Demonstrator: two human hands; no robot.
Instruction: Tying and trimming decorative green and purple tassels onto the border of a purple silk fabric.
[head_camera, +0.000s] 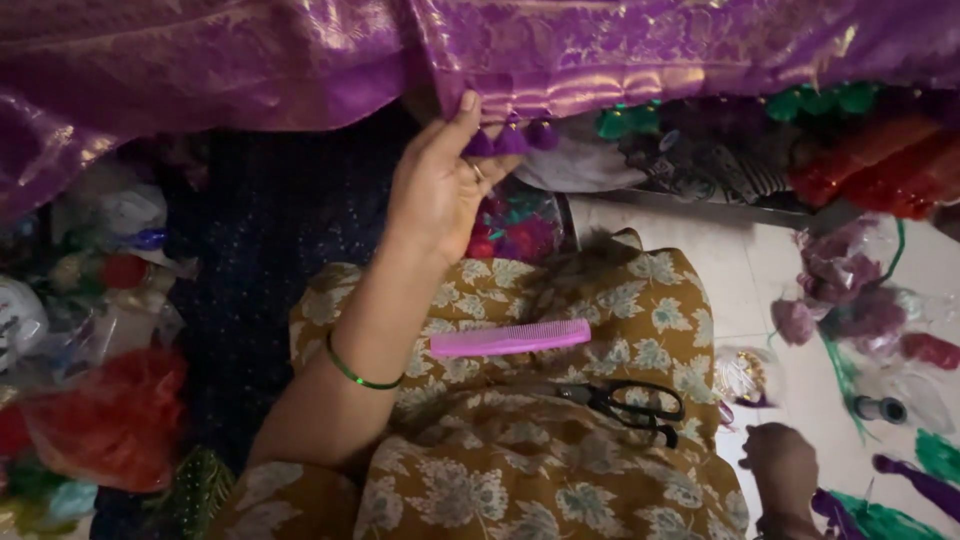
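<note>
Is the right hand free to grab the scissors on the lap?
Probably yes. The right hand rests low beside the knee, apparently holding nothing, and the scissors lie uncovered on the lap nearby. The left hand is up at the purple cloth.

There is one view only, from a camera worn on the person's head, facing steeply down and a little forward over the lap. It sits close: the lap in mustard floral cloth (560, 440) fills the lower middle, with the pink comb (510, 338) and black scissors (628, 402) lying on it near the lens. The left hand (440, 185) reaches up and away from the camera to the purple fabric (480, 50), which spans the top edge, the farthest part seen. The right hand (783, 465) sits low at the bottom right over the pale floor (740, 270).
</note>
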